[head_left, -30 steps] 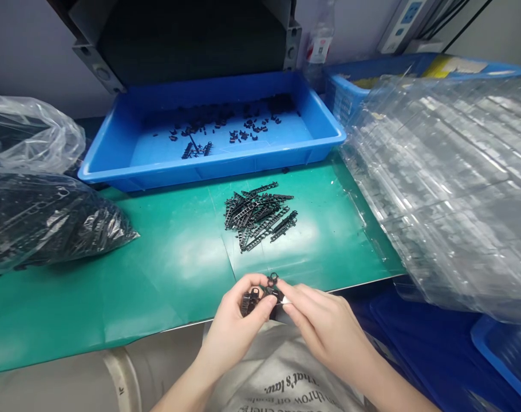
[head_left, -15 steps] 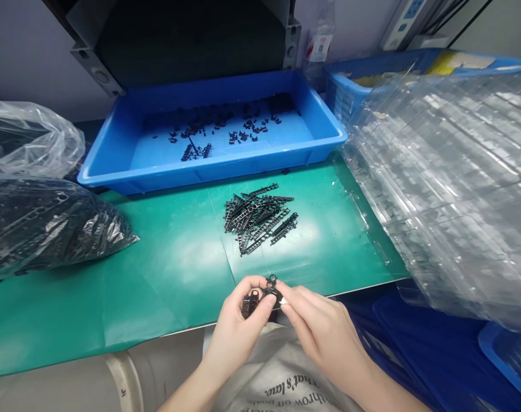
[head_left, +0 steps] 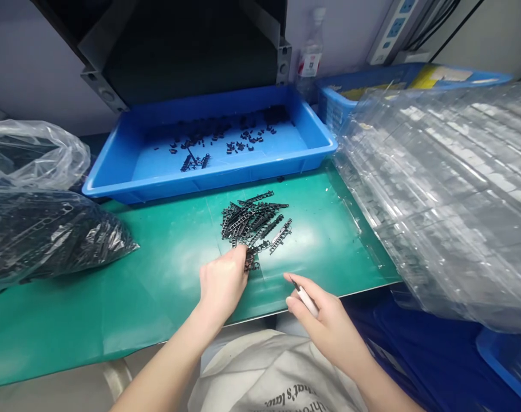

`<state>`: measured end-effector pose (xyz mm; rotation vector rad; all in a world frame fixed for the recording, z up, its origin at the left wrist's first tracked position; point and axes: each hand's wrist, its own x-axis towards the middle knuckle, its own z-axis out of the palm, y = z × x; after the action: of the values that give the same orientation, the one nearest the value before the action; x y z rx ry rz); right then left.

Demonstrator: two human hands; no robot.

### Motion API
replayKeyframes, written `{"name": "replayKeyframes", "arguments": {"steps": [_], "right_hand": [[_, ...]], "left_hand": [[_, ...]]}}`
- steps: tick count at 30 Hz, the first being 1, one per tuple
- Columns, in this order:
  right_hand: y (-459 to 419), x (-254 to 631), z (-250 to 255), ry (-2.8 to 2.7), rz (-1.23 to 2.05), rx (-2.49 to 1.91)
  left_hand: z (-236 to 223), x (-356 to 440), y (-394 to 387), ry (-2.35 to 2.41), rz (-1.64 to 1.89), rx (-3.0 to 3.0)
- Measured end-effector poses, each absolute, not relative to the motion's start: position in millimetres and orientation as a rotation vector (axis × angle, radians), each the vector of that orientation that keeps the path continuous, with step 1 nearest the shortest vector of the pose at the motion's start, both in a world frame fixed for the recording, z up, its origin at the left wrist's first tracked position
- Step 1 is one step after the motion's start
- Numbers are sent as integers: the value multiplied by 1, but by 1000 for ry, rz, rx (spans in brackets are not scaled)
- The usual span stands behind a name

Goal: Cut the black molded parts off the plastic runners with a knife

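My left hand (head_left: 224, 277) is closed on black plastic strips (head_left: 251, 262) at the near edge of the pile; its fingertips are partly hidden. Just beyond lies the heap of thin, ladder-like black plastic strips (head_left: 247, 220), with one strip (head_left: 281, 236) apart on its right. My right hand (head_left: 323, 317) hovers near the table's front edge, closed around a white pen-like tool (head_left: 306, 298). The tool's dark, narrow tip points up and left, touching nothing.
Behind the pile stands a blue tray (head_left: 209, 186) with small black pieces inside. A clear bag of black parts (head_left: 63, 234) sits left on the green table (head_left: 166, 303). Stacked clear plastic trays (head_left: 441, 194) take up the right side, near a blue basket (head_left: 333, 109) and a bottle (head_left: 310, 60).
My hands have separated. The left has moved forward to the pile with black strips in its grip, while the right has shifted right, and its white tool now shows clearly.
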<state>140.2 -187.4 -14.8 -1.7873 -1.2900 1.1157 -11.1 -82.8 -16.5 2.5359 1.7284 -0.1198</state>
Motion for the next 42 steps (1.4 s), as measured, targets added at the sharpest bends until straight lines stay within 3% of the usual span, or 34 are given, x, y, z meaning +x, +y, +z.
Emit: {"name": "replayKeyframes", "arguments": {"steps": [6,14,19,26,33,42], "right_hand": [[-170,138,-14,-1120,1257,-1689],[-167,125,-4,-1232,1366,-1502],[-176,128,-5,-1402,1235,-1533],[-192,132,-6,-1904,914,-1568],[-193,130,-2,-2028,678,-1606],[-192,127,-2,-2012,643,-1627]], "left_hand": [[-15,-37,-124,1347,492,2504],[-2,-29,-141,1227,493,1298],[-5,-20,-145,1138,652,892],[-9,-26,-143,1105,629,853],[-2,-19,-147,1203,685,875],[-19,-25,-148,1090,675,995]]}}
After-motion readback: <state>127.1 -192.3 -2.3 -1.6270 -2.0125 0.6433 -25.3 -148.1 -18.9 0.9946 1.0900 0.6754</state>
